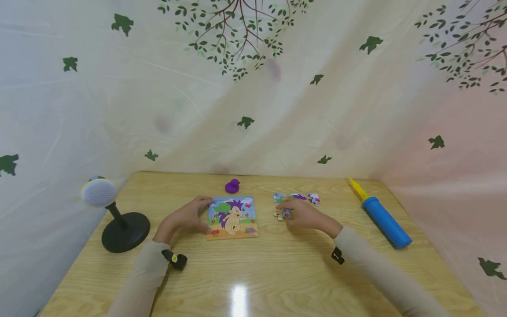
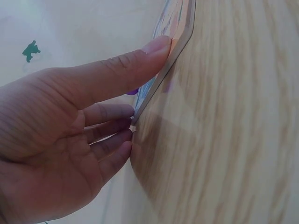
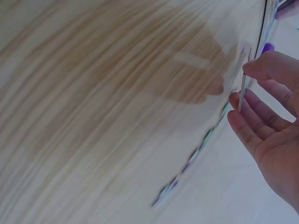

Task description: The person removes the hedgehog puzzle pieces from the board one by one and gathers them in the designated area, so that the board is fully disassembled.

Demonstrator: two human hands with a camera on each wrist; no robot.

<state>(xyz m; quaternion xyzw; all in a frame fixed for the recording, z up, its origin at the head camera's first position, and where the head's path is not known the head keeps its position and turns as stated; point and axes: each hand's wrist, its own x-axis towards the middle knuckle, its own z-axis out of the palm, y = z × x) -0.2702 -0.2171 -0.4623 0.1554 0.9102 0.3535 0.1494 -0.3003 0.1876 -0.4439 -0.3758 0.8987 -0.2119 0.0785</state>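
Note:
A flat jigsaw board [image 1: 232, 219] with a picture of a purple-spined hedgehog lies in the middle of the table. My left hand [image 1: 189, 216] is at its left side; the thumb [image 2: 156, 45] touches the near part of that edge and the straight fingers rest by the far corner. To the right of the board, my right hand [image 1: 305, 214] pinches a thin jigsaw piece [image 3: 242, 91] between thumb and fingertips, seen edge-on in the right wrist view. Several loose jigsaw pieces [image 1: 314, 199] lie just beyond that hand, which partly hides them.
A purple toy duck [image 1: 232, 186] sits behind the board. On the left stands a round white-headed object on a black base [image 1: 126, 232]. A blue hand pump [image 1: 386, 221] with a yellow nozzle lies at the right. Printed fabric [image 1: 253, 101] hangs behind the wooden table [image 1: 277, 273].

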